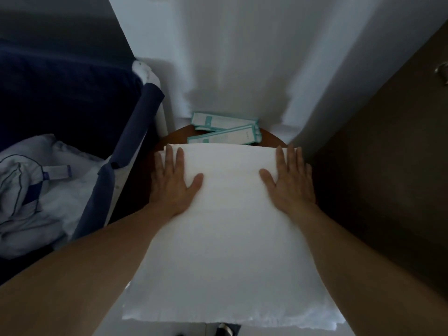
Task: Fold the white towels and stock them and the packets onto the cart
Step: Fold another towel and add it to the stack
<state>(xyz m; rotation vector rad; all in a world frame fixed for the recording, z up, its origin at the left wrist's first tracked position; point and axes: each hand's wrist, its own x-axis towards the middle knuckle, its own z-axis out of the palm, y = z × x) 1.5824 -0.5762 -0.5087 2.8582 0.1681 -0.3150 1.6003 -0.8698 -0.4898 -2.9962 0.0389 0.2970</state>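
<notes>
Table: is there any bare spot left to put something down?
Only brown slivers of table show: one between the towel and the blue cart rail, one right of the packets by the wall. The towel, pressed by left hand and right hand, covers the rest; packets crowd the far edge.

Nothing written here can be read.

The teal-edged packets (224, 130) at the far side of the bench (173, 138) carry faint grey print on their white faces, but it is too small and blurred to make out. At the left, a white tag (57, 171) with blue ends lies on the bundled linen (36, 197), and any marking on it cannot be read either.
</notes>
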